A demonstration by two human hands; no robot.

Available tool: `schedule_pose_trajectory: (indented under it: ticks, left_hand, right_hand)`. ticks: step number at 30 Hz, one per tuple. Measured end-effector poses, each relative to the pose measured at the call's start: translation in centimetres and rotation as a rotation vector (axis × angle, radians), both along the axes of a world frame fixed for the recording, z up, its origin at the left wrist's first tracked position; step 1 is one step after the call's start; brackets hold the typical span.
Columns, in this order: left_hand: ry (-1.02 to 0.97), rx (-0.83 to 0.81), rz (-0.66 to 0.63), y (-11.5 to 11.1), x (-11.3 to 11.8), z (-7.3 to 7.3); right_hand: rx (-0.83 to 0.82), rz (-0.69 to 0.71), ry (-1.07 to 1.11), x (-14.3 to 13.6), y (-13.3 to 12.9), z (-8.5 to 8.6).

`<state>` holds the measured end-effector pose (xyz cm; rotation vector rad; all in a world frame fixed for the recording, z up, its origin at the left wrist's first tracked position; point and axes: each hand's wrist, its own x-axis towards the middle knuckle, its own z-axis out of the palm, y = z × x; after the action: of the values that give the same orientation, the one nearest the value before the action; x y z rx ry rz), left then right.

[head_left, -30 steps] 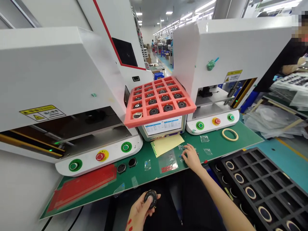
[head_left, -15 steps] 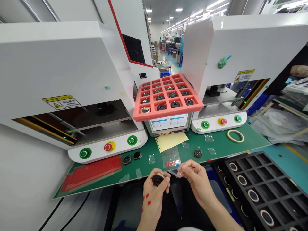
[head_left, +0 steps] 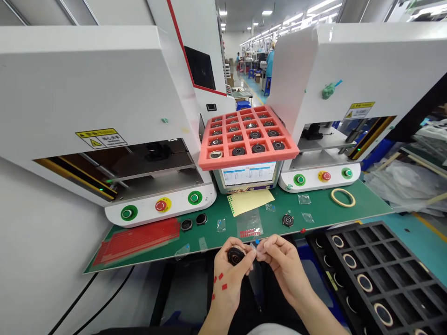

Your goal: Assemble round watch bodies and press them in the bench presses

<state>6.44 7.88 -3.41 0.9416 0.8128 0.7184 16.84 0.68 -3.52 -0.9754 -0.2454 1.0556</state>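
My left hand (head_left: pixel 228 277) is closed around a round black watch part (head_left: pixel 235 255), whose dark ringed face shows between thumb and fingers. Several small red stickers (head_left: pixel 224 286) are stuck on the back of that hand. Beside it, my right hand (head_left: pixel 283 265) pinches a small clear film with a blue tab (head_left: pixel 257 241); its fingertips are very near the left thumb. Just beyond the hands, a clear bag (head_left: pixel 249 223) with red pieces lies on the green mat (head_left: pixel 209 237).
Two white press machines (head_left: pixel 160 204) (head_left: pixel 319 177) flank a monitor (head_left: pixel 248 175) under a pink foam tray (head_left: pixel 248 160) of round parts. Red strips (head_left: pixel 139 242), two watch cases (head_left: pixel 186 225), another part (head_left: pixel 288 220) and a tape roll (head_left: pixel 342 197) lie around. Black tray (head_left: pixel 380 260) at right.
My right hand and the film have moved left, closer to my left hand. The black part is turned slightly more toward the camera. The view has shifted a little.
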Motion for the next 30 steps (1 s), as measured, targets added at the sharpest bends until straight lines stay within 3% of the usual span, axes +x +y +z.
schedule_pose_trajectory:
  ticks: [13,22,30]
  left_hand:
    - [-0.057,-0.051,-0.01,-0.3,-0.2,0.2]
    - [-0.007,0.017,-0.045,-1.1,0.2,-0.9]
    - [-0.013,0.103,-0.036,-1.4,-0.1,-0.6]
  right_hand:
    - [0.01,-0.074,0.029,0.3,-0.2,-0.2]
    - [0.005,-0.082,0.038,0.3,-0.6,-0.4]
    - [0.023,-0.153,-0.036,-0.1,-0.7,-0.7]
